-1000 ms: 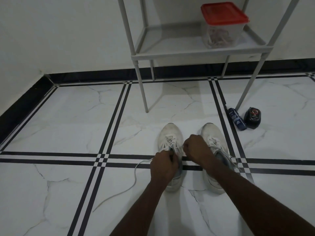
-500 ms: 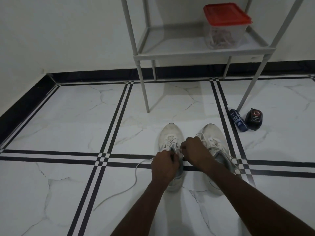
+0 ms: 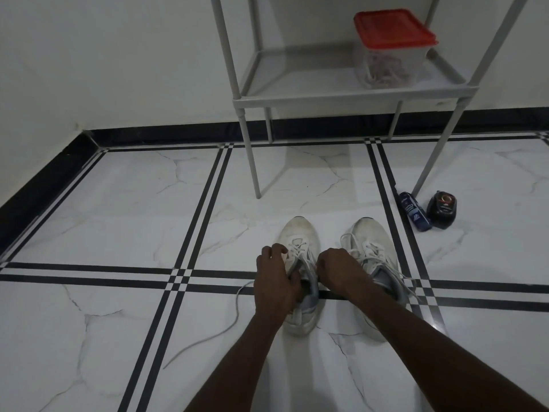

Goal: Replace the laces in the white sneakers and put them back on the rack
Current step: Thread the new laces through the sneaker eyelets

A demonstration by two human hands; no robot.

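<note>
Two white sneakers stand side by side on the tiled floor, toes pointing away. My left hand point(image 3: 276, 281) grips the left side of the left sneaker point(image 3: 298, 233) at its collar and lacing. My right hand point(image 3: 335, 270) is curled at the right side of that sneaker's lacing, pinching the lace there. A loose white lace point(image 3: 219, 331) trails from the left sneaker across the floor to the left. The right sneaker point(image 3: 371, 236) has its laces untied and spread. The grey rack point(image 3: 326, 96) stands behind.
A clear tub with a red lid point(image 3: 392, 49), holding laces, sits on the rack's lower shelf. A blue bottle point(image 3: 414, 211) and a black tin point(image 3: 442, 208) lie on the floor by the rack's right front leg point(image 3: 430, 156). A black skirting runs along the wall.
My left hand moved from on top of the left sneaker's lacing to its left side. My right hand stayed at the lacing. The camera view shifted slightly.
</note>
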